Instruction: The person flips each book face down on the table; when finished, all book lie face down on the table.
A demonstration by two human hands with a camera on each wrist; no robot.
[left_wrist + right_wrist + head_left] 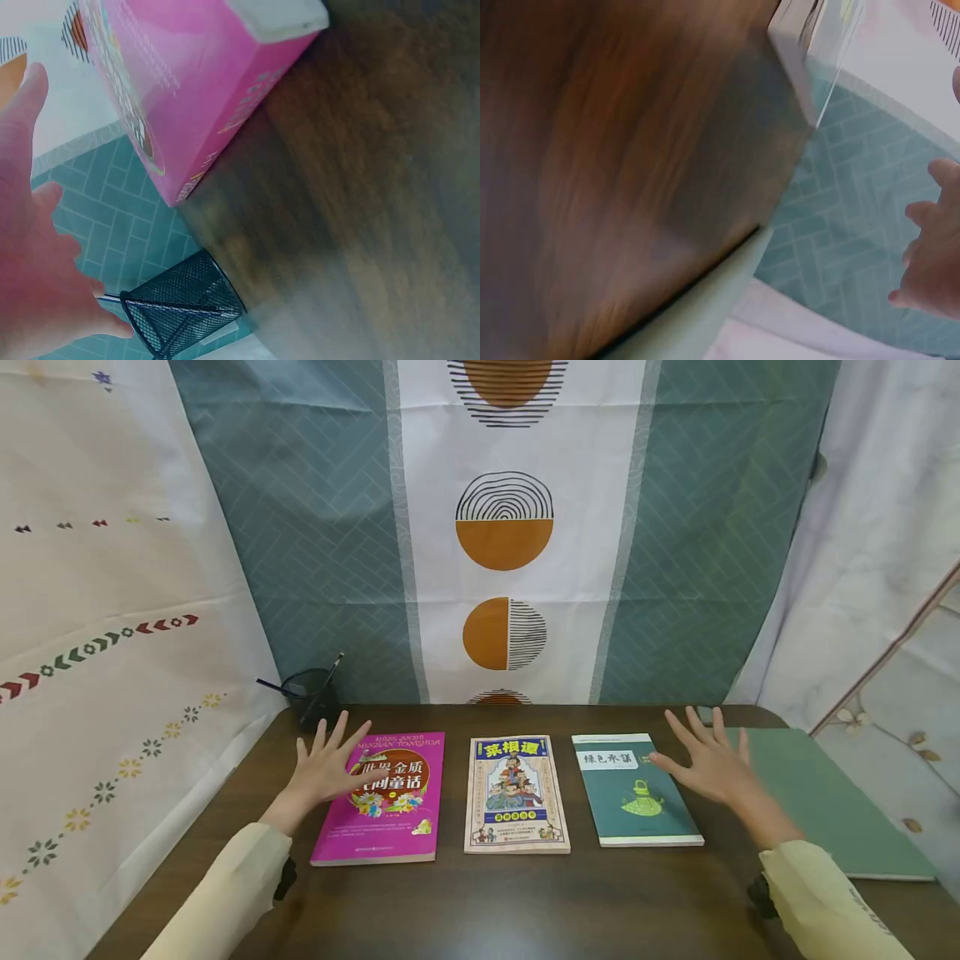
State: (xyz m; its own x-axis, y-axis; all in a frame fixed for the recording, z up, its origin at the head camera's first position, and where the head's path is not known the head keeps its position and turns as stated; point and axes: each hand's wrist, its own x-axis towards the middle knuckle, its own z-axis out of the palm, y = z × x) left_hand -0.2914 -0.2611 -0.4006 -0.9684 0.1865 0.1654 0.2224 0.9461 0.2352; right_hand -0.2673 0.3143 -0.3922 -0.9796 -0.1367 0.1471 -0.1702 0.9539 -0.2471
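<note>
So on the head cam, the left hand [322, 777] is hovering by the pink book [390, 814] and the right hand [712, 768] by the teal book [637, 797], both grips sitting wide and holding nothing. A cartoon-cover book [517, 797] is lying between them on the table [390, 910]. Left wrist's showing the pink spine, mesh cup [184, 307] standing beyond. Right wrist's catching a green board [694, 307] lying near the teal book.
</note>
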